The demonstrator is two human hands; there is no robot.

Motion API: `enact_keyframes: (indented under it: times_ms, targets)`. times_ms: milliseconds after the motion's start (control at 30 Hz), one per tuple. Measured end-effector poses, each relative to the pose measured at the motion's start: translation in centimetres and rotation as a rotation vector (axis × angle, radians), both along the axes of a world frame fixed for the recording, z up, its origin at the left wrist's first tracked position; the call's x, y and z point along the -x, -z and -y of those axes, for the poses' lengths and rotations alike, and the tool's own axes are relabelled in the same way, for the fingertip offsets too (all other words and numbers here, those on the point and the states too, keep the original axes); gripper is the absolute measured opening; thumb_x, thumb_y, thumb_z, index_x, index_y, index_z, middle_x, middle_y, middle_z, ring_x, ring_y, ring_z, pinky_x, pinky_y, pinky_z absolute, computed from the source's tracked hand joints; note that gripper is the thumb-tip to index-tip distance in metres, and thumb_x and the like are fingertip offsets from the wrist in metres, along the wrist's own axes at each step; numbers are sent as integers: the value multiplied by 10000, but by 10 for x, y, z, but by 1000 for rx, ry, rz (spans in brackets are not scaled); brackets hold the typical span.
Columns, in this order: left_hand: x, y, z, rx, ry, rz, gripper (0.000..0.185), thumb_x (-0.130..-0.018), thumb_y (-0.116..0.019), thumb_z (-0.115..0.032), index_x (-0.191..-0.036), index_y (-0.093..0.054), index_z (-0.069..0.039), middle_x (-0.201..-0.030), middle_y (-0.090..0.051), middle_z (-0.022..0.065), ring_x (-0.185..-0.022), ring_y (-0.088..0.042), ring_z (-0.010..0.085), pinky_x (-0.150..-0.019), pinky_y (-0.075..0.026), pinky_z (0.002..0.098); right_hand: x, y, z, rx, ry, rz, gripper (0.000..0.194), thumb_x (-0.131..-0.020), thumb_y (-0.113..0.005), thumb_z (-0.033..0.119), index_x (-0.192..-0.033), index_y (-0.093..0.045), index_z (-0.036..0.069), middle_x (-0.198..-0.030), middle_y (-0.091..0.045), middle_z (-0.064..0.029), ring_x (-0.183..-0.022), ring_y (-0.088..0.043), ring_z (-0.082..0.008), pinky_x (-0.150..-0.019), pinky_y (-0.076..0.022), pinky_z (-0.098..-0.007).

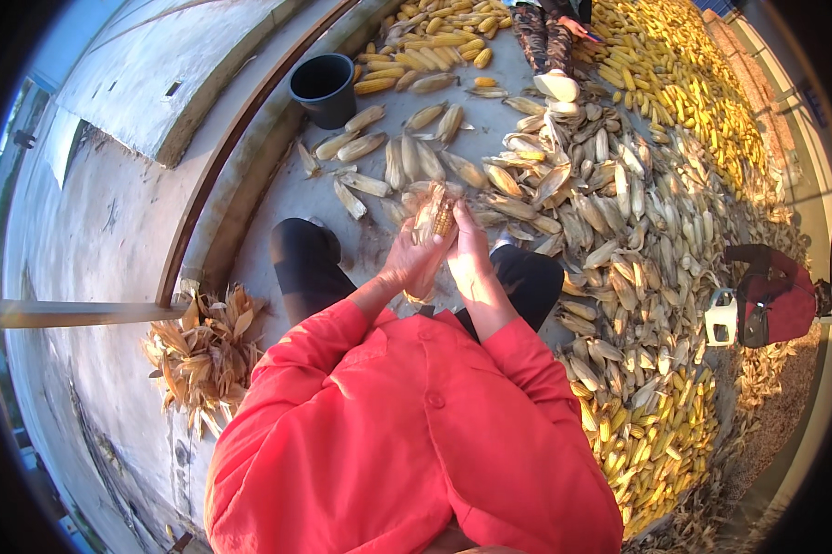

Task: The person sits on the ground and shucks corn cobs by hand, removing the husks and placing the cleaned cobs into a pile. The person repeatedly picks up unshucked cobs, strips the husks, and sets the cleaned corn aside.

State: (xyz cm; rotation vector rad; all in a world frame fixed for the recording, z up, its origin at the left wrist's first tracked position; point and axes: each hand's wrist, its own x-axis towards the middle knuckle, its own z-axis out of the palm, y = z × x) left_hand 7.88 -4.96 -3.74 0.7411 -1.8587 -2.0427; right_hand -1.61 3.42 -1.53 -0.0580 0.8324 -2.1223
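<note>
Between my two hands is an ear of corn (pixel 444 219), its husk (pixel 426 208) partly parted so that a patch of kernels shows near the tip. My left hand (pixel 410 257) wraps the ear from the left, thumb lying against the kernels. From the other side my right hand (pixel 468 242) presses its thumb and fingers to the husk near the top. The lower end of the ear pokes out below my palms. Just beyond my hands, several unhusked ears (pixel 410 161) lie on the concrete floor.
A black bucket (pixel 324 93) stands ahead on the left by a low curb (pixel 250 156). Unhusked ears (pixel 624 228) heap up on my right, with yellow cobs (pixel 651 443) behind. Loose husks (pixel 205 353) pile at left. One person (pixel 551 41) sits ahead, another (pixel 776 298) at far right.
</note>
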Motion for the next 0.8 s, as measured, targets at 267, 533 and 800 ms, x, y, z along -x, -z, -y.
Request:
enact_keyframes:
  times_ms: [267,533,800]
  targets:
    - [10,-15,14,-622,-166,-147,420,-890,-482,-354,-1138,-501,-16,-973,-603,112,-859,-586,189,-770,-466,327,-7,11,4,-31,253,248,253,-938,-442,235,-1065,-515,29,-722,-556,-31,-730,-569,-198,-833,-444,-416]
    - [12,13,64,-872,-371,-247,579,-793,-548,-566,-1095,-491,-76,-903,-583,122,-791,-591,273,-733,-500,420,-16,-1,-32,-277,-170,-254,237,-937,-453,224,-1038,-557,37,-545,-333,66,-433,-290,-46,-461,-354,-223]
    - [14,28,86,-813,-472,-294,529,-862,-473,-518,-1144,-484,-71,-964,-592,142,-839,-582,288,-747,-485,434,-42,5,-36,-512,-387,-557,198,-918,-470,183,-947,-584,23,-580,-468,45,-452,-392,-30,-413,-304,-197]
